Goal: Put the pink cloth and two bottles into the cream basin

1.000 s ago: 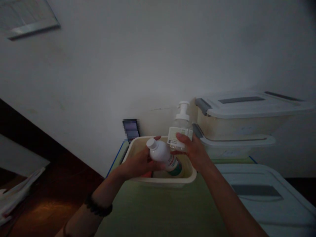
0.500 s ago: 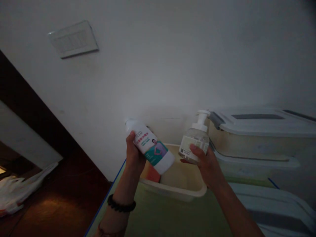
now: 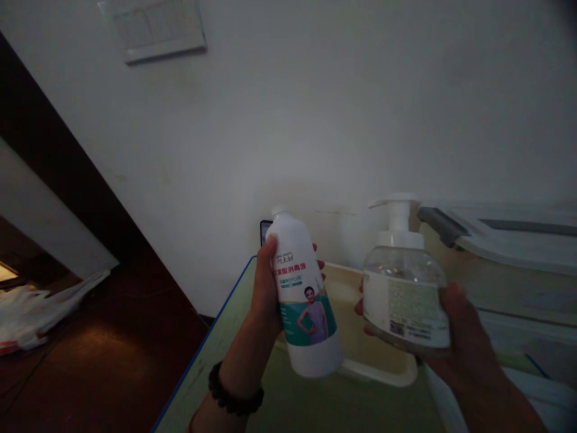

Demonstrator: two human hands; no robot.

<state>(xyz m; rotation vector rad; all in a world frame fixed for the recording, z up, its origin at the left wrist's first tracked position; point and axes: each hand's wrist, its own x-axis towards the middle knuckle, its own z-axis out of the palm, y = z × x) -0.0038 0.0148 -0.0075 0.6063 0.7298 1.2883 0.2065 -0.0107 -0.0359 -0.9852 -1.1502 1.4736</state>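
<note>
My left hand is wrapped round a white disinfectant bottle with a green and purple label, tilted a little to the left at its capped top. A clear pump bottle with a white pump head and a pale label is gripped in my right hand, thumb on its right side and fingertips showing on the left. Both bottles are held up side by side, apart from each other. Below and behind them a cream plastic basin stands on the green tabletop, partly hidden by the bottles.
Stacked storage boxes with a white and grey lid stand at the right against the wall. A phone shows behind the white bottle. On the dark floor at left lies a white plastic bag. A white panel is on the wall.
Both bottles have come closer to me and look larger. The white bottle has turned more upright, and the pump bottle has moved right and rotated. My view has shifted too.
</note>
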